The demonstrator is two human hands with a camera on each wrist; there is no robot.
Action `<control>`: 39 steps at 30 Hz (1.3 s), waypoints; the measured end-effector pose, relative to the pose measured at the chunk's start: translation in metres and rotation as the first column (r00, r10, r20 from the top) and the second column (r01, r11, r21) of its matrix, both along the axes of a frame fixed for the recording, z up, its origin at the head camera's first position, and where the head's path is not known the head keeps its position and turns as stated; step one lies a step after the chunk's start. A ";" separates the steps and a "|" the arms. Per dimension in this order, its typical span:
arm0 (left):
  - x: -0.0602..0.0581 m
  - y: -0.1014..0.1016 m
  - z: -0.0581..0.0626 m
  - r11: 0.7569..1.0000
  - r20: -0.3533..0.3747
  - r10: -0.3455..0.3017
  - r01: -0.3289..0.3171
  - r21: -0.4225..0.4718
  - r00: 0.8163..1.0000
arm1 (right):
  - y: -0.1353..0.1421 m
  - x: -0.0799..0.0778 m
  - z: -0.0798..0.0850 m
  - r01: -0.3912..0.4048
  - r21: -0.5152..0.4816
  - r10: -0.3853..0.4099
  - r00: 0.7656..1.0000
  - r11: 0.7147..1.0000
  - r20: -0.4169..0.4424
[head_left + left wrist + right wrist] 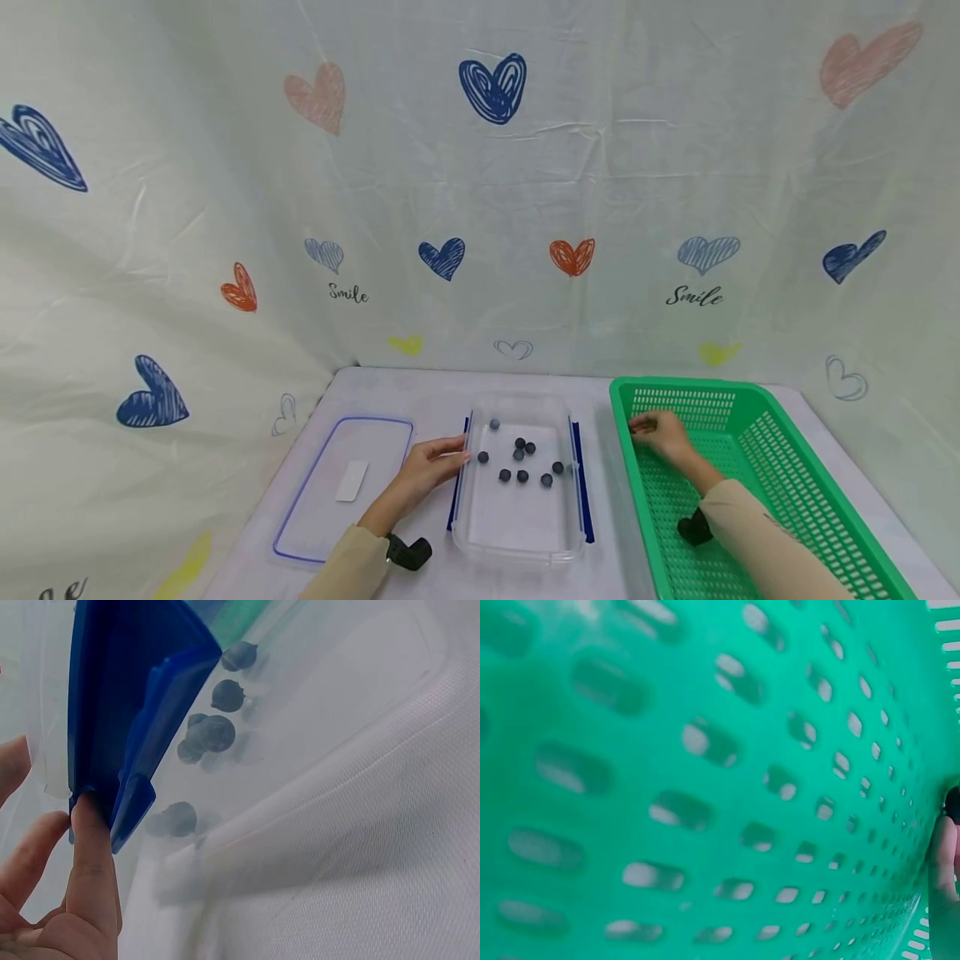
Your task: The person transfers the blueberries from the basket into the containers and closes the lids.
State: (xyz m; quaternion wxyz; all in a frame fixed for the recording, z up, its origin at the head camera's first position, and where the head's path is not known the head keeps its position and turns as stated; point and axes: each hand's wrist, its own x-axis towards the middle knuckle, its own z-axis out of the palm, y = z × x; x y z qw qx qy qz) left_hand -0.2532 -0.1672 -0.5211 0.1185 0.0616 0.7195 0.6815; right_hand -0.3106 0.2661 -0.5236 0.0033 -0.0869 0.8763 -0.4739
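Note:
A clear plastic container (517, 546) with blue side latches stands mid-table, several blueberries (522, 476) scattered on its bottom. My left hand (427, 471) holds its left side. In the left wrist view, one finger (91, 862) lies against the folded-down blue latch (112, 697) and other fingers are near the clear wall. My right hand (663, 437) reaches inside the green basket (757, 467), by its far left corner. A small dark round thing, apparently a blueberry (952, 802), is pinched at its fingertips, mostly cut off by the right wrist view's edge.
A clear lid with a blue rim (412, 433) lies on the table left of the container, a white rectangular piece (352, 481) at its middle. The basket's raised, perforated walls surround the right hand. A heart-printed curtain (517, 183) hangs behind the white table.

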 end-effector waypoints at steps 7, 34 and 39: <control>0.001 0.001 0.002 1.000 0.003 -0.002 0.002 0.001 1.000 | 0.003 -0.003 0.003 0.036 0.045 -0.035 0.999 0.998 -0.031; -0.002 0.000 -0.003 1.000 0.001 0.006 -0.006 0.006 1.000 | 0.008 0.001 0.074 0.061 -0.048 -0.058 0.996 0.997 0.061; -0.002 0.000 -0.003 1.000 -0.007 0.003 -0.003 0.006 1.000 | 0.005 0.003 0.084 0.042 -0.042 -0.041 0.999 0.998 0.035</control>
